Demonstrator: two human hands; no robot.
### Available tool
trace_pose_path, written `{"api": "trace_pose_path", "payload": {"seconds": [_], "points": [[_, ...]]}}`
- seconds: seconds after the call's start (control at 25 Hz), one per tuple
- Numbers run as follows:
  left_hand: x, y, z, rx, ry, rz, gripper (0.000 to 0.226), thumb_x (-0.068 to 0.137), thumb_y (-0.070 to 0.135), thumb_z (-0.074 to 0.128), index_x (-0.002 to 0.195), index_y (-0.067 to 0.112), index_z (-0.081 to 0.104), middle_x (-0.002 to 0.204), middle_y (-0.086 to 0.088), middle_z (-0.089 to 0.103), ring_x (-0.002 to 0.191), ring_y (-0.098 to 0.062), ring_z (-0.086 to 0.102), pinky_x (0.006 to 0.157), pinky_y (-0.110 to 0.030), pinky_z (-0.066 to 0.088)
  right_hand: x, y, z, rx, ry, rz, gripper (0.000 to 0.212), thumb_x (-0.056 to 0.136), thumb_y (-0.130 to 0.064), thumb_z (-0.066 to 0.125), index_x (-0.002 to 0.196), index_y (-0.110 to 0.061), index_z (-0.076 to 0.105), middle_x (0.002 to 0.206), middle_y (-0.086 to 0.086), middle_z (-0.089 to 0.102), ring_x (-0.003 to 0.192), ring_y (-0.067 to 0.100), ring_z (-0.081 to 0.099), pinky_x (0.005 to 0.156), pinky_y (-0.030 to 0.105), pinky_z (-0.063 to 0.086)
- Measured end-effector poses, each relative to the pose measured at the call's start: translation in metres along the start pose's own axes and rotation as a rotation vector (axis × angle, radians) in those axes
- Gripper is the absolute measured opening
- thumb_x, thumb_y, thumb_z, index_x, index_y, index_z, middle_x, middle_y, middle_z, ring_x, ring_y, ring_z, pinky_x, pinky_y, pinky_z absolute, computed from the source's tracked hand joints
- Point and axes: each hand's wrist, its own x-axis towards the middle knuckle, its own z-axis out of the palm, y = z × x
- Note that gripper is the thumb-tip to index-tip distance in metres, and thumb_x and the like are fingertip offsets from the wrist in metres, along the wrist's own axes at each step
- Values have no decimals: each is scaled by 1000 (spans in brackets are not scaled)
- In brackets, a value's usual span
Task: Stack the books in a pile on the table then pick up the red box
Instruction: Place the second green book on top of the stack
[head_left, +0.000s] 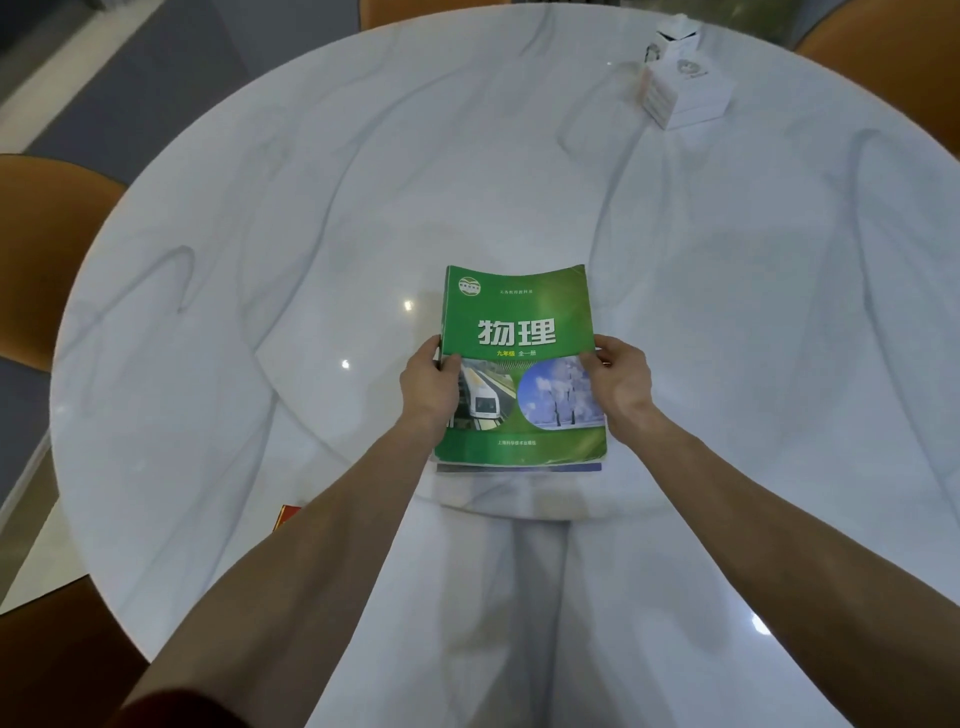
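While gripped, glossy green book (519, 332).

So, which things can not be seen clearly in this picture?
- Red box: head view, mostly hidden behind the left forearm; only a corner shows.
- Books under the green book: covered by it; the number is unclear.
- White boxes: print too small to read.
- Chairs: cut by the frame edges.

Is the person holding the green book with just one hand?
No, both the left hand and the right hand grip the green book, one on each side edge.
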Motion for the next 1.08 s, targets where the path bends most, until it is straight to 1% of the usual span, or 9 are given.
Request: {"api": "trace_pose_path", "payload": {"seconds": [0.08, 0.24, 0.32, 0.4, 0.48, 0.6, 0.76, 0.96, 1.08], "points": [[3, -4, 1, 121, -4, 49, 30, 94, 11, 46, 122, 13, 56, 106, -15, 69, 86, -24, 60, 76, -27, 47, 3, 5, 6, -37, 3, 1, 26, 91, -10, 50, 112, -10, 65, 108, 16, 70, 88, 25, 62, 83, 32, 50], [10, -9, 4, 287, -15, 110, 25, 94, 12, 46, 117, 7, 58, 106, -17, 66, 89, -27, 60, 76, -29, 45, 6, 13, 13, -132, 44, -8, 24, 92, -10, 48, 107, -8, 66, 100, 18, 71, 88, 32, 63, 75, 29, 47], [13, -13, 3, 381, -19, 101, 22, 94, 15, 48, 110, 4, 60, 107, -20, 59, 90, -30, 58, 78, -31, 45, 6, 14, 14, -200, 60, -43, 23, 92, -9, 47, 103, -4, 66, 94, 21, 70, 79, 32, 59, 71, 31, 46], [14, -18, 2, 444, -27, 91, 23, 94, 19, 51, 107, 2, 61, 110, -21, 51, 94, -31, 54, 85, -34, 46, 6, 17, 14, -288, 68, -81, 22, 91, -6, 46, 96, 3, 65, 85, 24, 66, 71, 31, 55, 63, 32, 45], [15, -21, 1, 455, -43, 84, 26, 94, 21, 51, 107, 1, 62, 113, -21, 49, 99, -34, 53, 92, -37, 47, 7, 19, 15, -353, 68, -88, 22, 90, -5, 45, 90, 7, 64, 79, 23, 58, 68, 28, 50, 56, 26, 38], [16, -21, 1, 449, -69, 92, 27, 94, 21, 51, 108, 1, 62, 112, -19, 49, 99, -33, 55, 91, -37, 47, 10, 20, 16, -389, 66, -60, 22, 90, -5, 45, 85, 8, 62, 82, 18, 52, 68, 26, 47, 62, 27, 35], [17, -21, 1, 482, -92, 108, 29, 95, 23, 49, 112, 1, 59, 114, -19, 49, 100, -32, 55, 93, -37, 47, 12, 20, 14, -365, 59, -25, 22, 89, -3, 47, 86, 9, 64, 75, 17, 55, 67, 26, 50, 62, 27, 38], [17, -20, 3, 532, -96, 120, 30, 97, 23, 44, 111, -1, 57, 114, -20, 49, 98, -34, 55, 91, -39, 48, 14, 19, 16, -377, 65, -33, 22, 89, -2, 46, 86, 10, 64, 77, 20, 55, 68, 27, 50, 62, 28, 38], [16, -20, 4, 541, -84, 121, 30, 97, 23, 44, 111, -1, 57, 114, -21, 50, 98, -35, 56, 91, -40, 48, 15, 19, 15, -374, 54, -21, 21, 88, -2, 48, 88, 9, 65, 75, 18, 57, 69, 26, 51, 63, 27, 39]]}}
